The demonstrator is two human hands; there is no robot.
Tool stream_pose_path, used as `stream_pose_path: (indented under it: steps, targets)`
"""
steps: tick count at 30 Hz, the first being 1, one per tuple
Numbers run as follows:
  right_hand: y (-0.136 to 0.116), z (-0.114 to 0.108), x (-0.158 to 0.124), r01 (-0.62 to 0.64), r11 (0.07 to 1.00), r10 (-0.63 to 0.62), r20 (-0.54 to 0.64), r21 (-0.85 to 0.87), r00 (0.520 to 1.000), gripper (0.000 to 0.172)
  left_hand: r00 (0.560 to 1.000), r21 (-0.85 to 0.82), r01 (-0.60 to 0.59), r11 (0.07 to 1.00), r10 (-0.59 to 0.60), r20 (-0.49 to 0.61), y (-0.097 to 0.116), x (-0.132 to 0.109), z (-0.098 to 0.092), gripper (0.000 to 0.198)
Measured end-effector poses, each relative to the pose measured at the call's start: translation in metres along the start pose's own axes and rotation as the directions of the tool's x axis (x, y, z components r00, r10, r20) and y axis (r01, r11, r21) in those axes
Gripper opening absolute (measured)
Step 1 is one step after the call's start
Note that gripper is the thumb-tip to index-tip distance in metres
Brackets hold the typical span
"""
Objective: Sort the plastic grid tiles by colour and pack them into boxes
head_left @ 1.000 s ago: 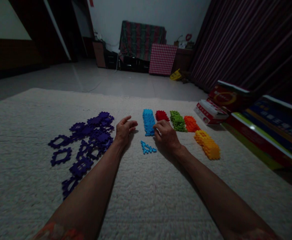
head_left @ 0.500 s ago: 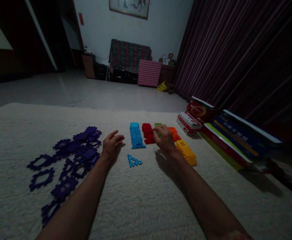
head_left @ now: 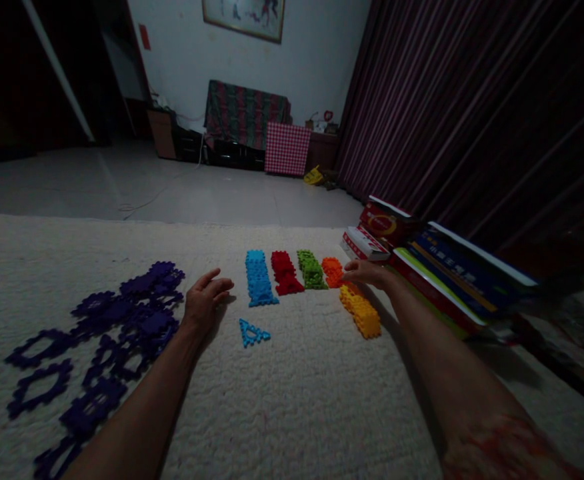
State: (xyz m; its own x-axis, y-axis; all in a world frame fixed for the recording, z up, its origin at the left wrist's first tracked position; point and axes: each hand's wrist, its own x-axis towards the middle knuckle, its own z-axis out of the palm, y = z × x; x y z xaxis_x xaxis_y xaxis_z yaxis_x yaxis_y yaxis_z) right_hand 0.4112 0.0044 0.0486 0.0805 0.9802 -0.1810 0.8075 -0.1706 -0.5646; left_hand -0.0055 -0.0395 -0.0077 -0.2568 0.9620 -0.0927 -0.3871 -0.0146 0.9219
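The orange stack (head_left: 331,272), lying on the mat (head_left: 292,400) beside the green stack (head_left: 312,271), is judged light, stiff and best pinched by its toothed sides, where the grip of the right hand (head_left: 367,272) cannot be confirmed; the left hand (head_left: 205,301) is held empty, fingers parted.
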Motion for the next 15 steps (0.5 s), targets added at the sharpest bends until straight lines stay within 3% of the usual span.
stream_pose_path:
  steps: [6,15]
  targets:
    - [0.009,0.009,0.015,0.006,1.0,-0.006,0.046,0.004,0.999,0.029,1.0,0.005,-0.001,1.0,0.001,0.013,0.0,-0.001,-0.001,0.054]
    - [0.011,0.017,0.022,0.023,1.0,-0.023,0.023,0.007,0.999,0.03,1.0,0.007,0.008,1.0,-0.008,0.006,0.004,-0.004,0.002,0.051]
